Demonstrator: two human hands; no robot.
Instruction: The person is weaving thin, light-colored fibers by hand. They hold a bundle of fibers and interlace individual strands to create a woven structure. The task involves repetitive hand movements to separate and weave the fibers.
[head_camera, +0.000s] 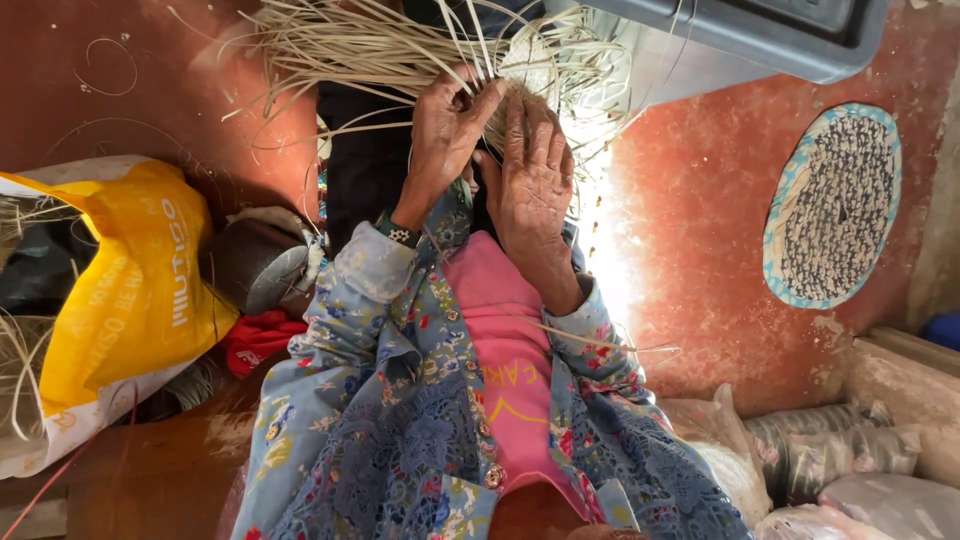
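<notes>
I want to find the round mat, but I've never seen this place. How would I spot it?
Look at the red floor on the side of the person's right hand, away from the yellow bag. The round woven mat lies flat there, just below the grey bin. It alone is a flat disc, dark and pale speckled, with a light blue rim.
</notes>
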